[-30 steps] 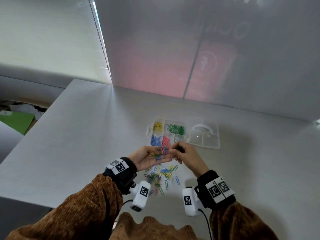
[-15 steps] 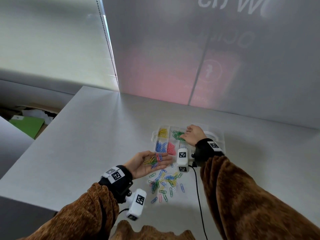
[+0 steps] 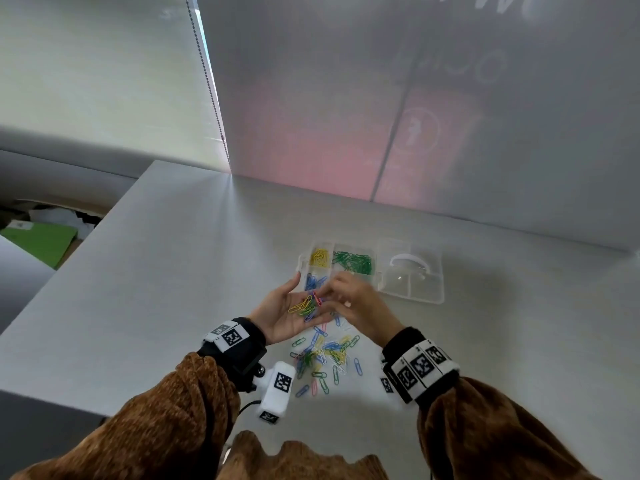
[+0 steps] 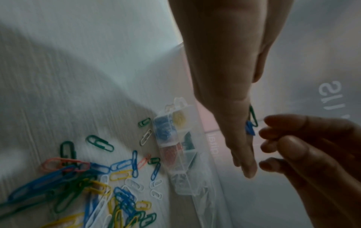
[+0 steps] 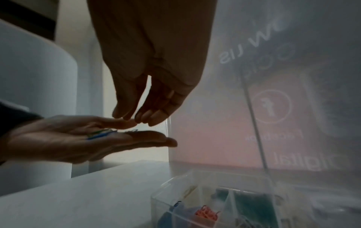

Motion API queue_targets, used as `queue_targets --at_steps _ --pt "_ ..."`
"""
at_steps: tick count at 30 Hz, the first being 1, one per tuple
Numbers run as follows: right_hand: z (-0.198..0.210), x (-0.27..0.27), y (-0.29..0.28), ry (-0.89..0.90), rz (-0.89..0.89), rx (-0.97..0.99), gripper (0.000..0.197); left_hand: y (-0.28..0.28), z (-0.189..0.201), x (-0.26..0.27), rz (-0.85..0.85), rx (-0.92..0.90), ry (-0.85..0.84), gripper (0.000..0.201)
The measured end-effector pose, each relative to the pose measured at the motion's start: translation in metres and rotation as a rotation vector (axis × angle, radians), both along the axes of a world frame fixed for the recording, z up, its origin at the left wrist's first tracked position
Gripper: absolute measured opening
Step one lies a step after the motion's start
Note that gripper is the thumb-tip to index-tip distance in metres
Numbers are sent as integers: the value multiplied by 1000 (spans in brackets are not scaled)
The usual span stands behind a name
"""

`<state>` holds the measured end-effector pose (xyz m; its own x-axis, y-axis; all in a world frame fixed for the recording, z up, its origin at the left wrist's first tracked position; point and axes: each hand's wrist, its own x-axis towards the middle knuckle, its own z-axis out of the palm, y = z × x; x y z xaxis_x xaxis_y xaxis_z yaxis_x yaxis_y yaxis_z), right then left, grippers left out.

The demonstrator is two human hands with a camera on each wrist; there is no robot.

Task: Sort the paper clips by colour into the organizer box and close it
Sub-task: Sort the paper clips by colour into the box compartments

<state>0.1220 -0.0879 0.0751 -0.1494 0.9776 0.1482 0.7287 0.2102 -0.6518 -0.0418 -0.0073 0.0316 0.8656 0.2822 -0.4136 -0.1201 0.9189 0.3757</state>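
The clear organizer box (image 3: pixel 372 271) sat open on the white table (image 3: pixel 173 289), with its lid (image 3: pixel 412 282) lying flat to the right. Yellow clips (image 3: pixel 319 257) filled the far left part of the box. Green clips (image 3: pixel 353 262) filled the part beside them. Blue clips (image 3: pixel 312 281) lay in the near left part, and the right wrist view showed pink clips (image 5: pixel 207 213) in the part next to the blue ones.

Just in front of the box, the left hand (image 3: pixel 287 311) was held palm up above the table. Its fingers were nearly straight, and it was not squeezing anything. A small bunch of clips (image 3: pixel 306 306) rested on the palm: yellow, green, blue and one red.

The right hand (image 3: pixel 356 303) reached over that palm with its fingers bent down. Its fingertips (image 5: pixel 148 118) were close together, right above the bunch. The hand was blurry, so I could not tell if it pinched a clip.

Below both hands, a loose pile of clips (image 3: pixel 325 358) lay spread on the table. It had blue, green, yellow, white and pink ones all mixed up.

Both arms wore fuzzy brown sleeves (image 3: pixel 166 420), and each wrist had a black band with square markers (image 3: pixel 420 367).
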Motion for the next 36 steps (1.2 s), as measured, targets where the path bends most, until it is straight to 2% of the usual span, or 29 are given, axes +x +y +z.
queue_targets --at_steps 2,7,12,15,16,19,21,23,26,28,30,31,32,33,34,36 --pt "-1 0 -3 -73 48 39 14 0 0 1 -9 27 -8 68" --pt "-2 -5 -4 -108 7 125 16 -3 4 4 4 -9 -27 69" --pt "-9 -19 -2 -251 -2 165 16 -5 4 10 2 2 -10 71" --pt "-13 -20 -1 -209 4 132 12 -5 -2 9 -10 -8 -9 73" --pt "-13 -21 0 -124 -16 104 9 -5 -4 8 -20 -14 -25 72" --pt "-3 -19 -1 371 -186 -69 5 -5 -4 5 -31 -37 -60 72" --pt "5 -15 -4 628 -280 -151 5 -3 -2 5 -27 -28 -62 73" --pt "10 -9 -5 746 -303 -180 8 -2 -1 5 -20 -36 -56 74" --pt "11 -1 -2 801 -294 -271 21 -1 1 5 -21 -44 -44 75" --pt "9 0 -2 1018 -274 -390 24 -1 1 5 -30 -25 -23 75" --pt "8 -1 -2 1341 -267 -497 15 -1 1 6 -42 -21 -23 75" --pt "8 -2 -2 1454 -269 -526 12 -1 1 6 -48 -31 -46 75" --pt "9 -4 -3 1490 -275 -547 9 -1 0 6 -56 -44 -70 75" --pt "8 -6 -3 1467 -273 -563 4 -2 0 5 -61 -58 -87 76" --pt "8 -9 -4 1349 -283 -550 6 -2 0 5 -63 -68 -96 79" --pt "5 -15 -3 899 -299 -433 7 -3 2 5 -53 -49 -85 83"
